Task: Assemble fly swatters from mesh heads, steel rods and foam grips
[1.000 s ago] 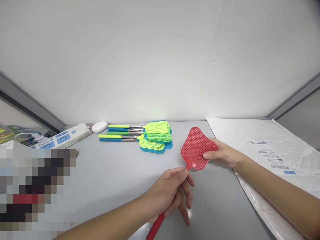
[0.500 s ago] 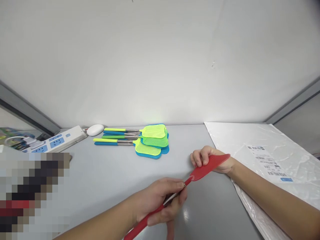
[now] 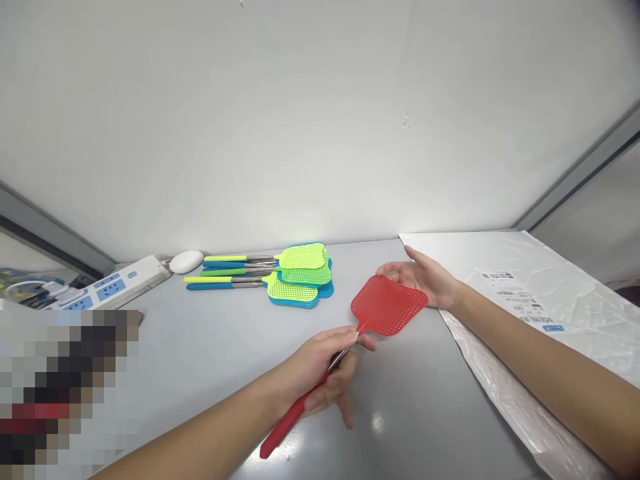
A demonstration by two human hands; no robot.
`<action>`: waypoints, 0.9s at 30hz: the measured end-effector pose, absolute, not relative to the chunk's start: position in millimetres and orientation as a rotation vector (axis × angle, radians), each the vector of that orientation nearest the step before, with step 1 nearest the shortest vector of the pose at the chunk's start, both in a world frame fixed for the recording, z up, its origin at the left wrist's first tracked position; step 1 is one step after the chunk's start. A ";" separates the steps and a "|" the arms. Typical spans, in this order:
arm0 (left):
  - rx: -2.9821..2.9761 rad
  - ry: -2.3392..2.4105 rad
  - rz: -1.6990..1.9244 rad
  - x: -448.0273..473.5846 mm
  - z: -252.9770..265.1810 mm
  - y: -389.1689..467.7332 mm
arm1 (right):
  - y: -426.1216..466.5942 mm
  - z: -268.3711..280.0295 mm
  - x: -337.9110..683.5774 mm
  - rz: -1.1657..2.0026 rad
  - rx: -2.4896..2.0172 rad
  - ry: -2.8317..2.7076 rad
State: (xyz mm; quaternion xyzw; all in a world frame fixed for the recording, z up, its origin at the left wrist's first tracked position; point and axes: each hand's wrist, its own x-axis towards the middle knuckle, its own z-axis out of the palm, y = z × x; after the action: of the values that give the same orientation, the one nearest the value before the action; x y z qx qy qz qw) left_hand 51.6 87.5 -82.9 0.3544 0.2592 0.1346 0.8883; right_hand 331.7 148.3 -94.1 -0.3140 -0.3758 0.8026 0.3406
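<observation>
My left hand (image 3: 325, 373) grips a red fly swatter (image 3: 387, 305) around its metal shaft, close to where the shaft meets the perforated head. The red handle (image 3: 287, 423) slants down below my palm. Behind the far right edge of the head is my right hand (image 3: 425, 277), its thumb raised and fingers spread; the head hides part of it, and I cannot tell whether they touch. Further back, several yellow, green and blue fly swatters (image 3: 300, 257) lie overlapped on the grey table (image 3: 200, 360), handles pointing left.
A white plastic mailer bag (image 3: 480, 320) with a printed label covers the table's right side. At the left are a power strip (image 3: 125, 283) with plugs and a white oval device (image 3: 187, 261). A pale wall (image 3: 300, 133) stands behind the table. The lower left is pixelated.
The red swatter's head has turned from nearly edge-on to its flat face showing. My right hand has let its curled fingers open and shifted behind the head. The view has moved slightly.
</observation>
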 end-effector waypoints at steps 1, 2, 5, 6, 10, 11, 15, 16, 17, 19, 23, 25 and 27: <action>0.742 0.542 0.288 51.8 -83.8 87.1 | 147.4 -92.3 332.8 2.129 -0.815 -1.047; 0.753 0.541 0.289 51.9 -84.5 86.8 | 145.9 -91.2 333.2 2.135 -0.817 -1.119; 0.794 0.526 0.280 51.4 -85.4 86.4 | 140.8 -91.2 332.6 2.072 -0.830 -1.267; 0.804 0.519 0.272 51.2 -85.5 86.7 | 139.9 -91.8 332.6 2.041 -0.839 -1.305; 0.804 0.483 0.212 50.8 -88.0 89.2 | 141.7 -93.6 334.9 1.778 -0.844 -1.517; 0.797 0.479 0.205 50.9 -89.3 90.1 | 142.5 -93.0 335.0 1.704 -0.815 -1.552; 0.756 0.471 0.222 51.5 -93.7 92.5 | 140.9 -86.5 329.9 1.471 -0.756 -1.633; 0.746 0.473 0.228 51.7 -93.7 92.8 | 139.7 -84.8 328.1 1.419 -0.780 -1.643; 0.740 0.477 0.233 51.9 -93.0 93.0 | 138.8 -83.5 326.6 1.375 -0.819 -1.640; 0.741 0.488 0.229 52.4 -89.8 92.6 | 138.3 -83.0 325.4 1.324 -0.922 -1.573; 0.815 0.522 0.203 53.9 -82.1 87.6 | 143.0 -88.5 330.0 1.473 -1.068 -1.295; 0.875 0.543 0.223 54.6 -80.6 83.3 | 143.9 -90.7 333.2 1.652 -1.068 -1.232; 0.925 0.565 0.247 54.8 -80.5 79.4 | 141.5 -90.2 335.5 1.857 -1.067 -1.308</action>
State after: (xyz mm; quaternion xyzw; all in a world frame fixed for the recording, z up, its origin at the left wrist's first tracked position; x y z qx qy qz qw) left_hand 54.8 79.4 -80.5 0.4392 0.2683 0.1172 0.8493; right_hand 335.5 141.5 -90.2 -0.4042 -0.4954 0.7034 0.3106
